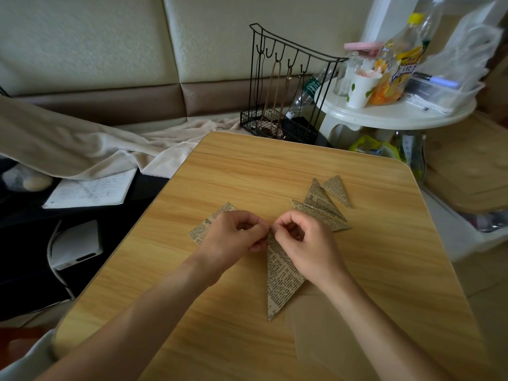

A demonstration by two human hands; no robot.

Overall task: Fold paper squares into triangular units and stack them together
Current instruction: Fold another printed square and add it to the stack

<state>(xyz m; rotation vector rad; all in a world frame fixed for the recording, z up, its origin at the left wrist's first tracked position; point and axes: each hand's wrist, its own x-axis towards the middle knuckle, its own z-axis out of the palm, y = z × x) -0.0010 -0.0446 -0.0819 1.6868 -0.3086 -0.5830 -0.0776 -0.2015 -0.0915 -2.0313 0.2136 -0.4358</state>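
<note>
A newsprint-patterned folded paper triangle point(280, 276) lies on the wooden table point(247, 171), its long point toward me. My left hand point(236, 232) and my right hand point(305, 237) both pinch its far tip, fingers curled. Under my left hand lies a flat paper square point(202, 229) of the same print, partly hidden. Beyond my right hand a pile of folded triangles point(321, 204) overlap one another, with one more triangle point(336, 189) just behind them.
A black wire rack point(286, 86) stands at the table's far edge. A white round side table point(398, 111) with bottles and a cup is at the back right. Left of the table lie a blanket point(82, 144), a notebook point(90, 188) and a white box point(75, 244).
</note>
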